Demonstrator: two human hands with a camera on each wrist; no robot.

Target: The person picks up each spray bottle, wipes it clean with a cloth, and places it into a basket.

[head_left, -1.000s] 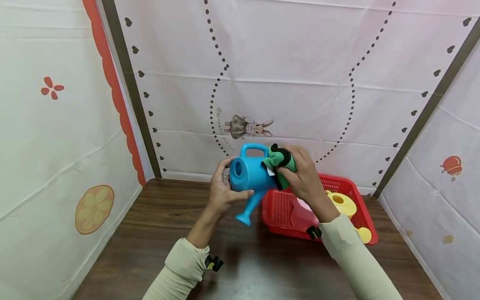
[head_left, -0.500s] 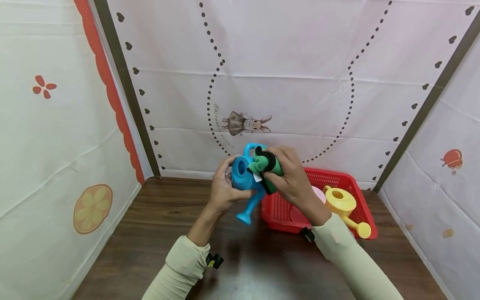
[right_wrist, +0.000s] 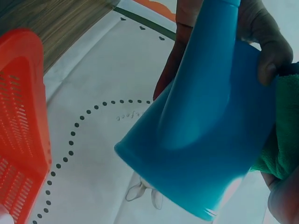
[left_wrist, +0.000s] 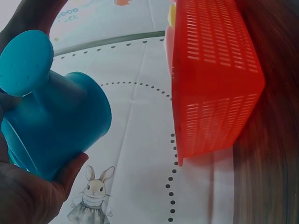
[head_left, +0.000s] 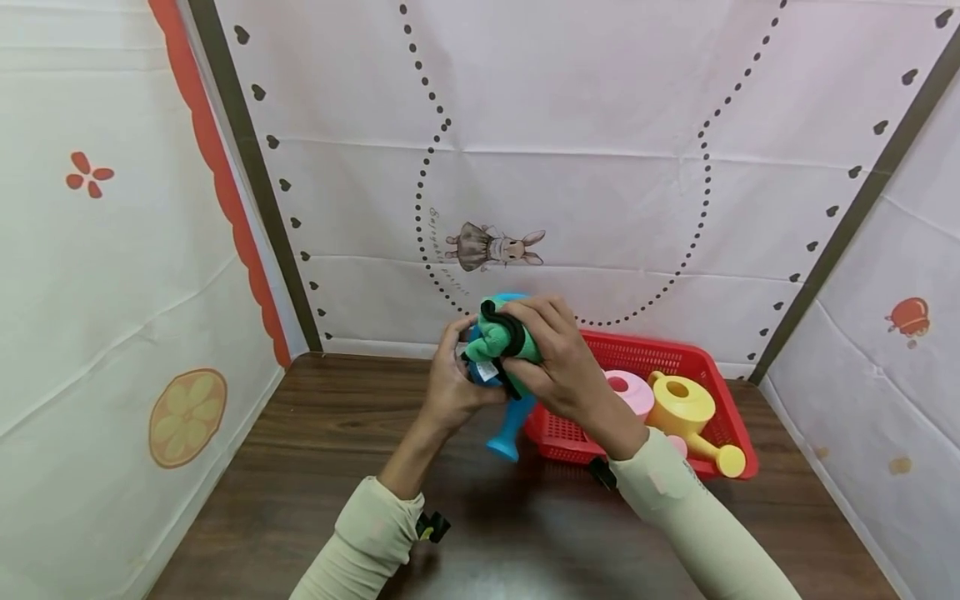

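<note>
A blue toy watering can [right_wrist: 201,135] is held up above the table, its spout [head_left: 508,433] pointing down toward the front in the head view. My left hand [head_left: 453,385] grips the can's left side, thumb underneath; the left wrist view shows its fingers [left_wrist: 72,170] curled around the blue body. My right hand [head_left: 558,358] holds a bunched green cloth [head_left: 491,342] with black edging and a white tag. That cloth presses over the can's top and hides the filling hole. In the right wrist view the green cloth [right_wrist: 287,126] lies against the can's right side.
Right of my hands, a red perforated basket [head_left: 645,346] stands on the dark wooden table [head_left: 337,458]. It holds a pink watering can [head_left: 633,393] and a yellow one [head_left: 686,404]. Printed cloth walls [head_left: 600,192] enclose the table at the back and both sides.
My right hand has moved left with the green cloth, from the can's right side across to its top opening. The can has turned slightly, and the pink can has come into fuller view.
</note>
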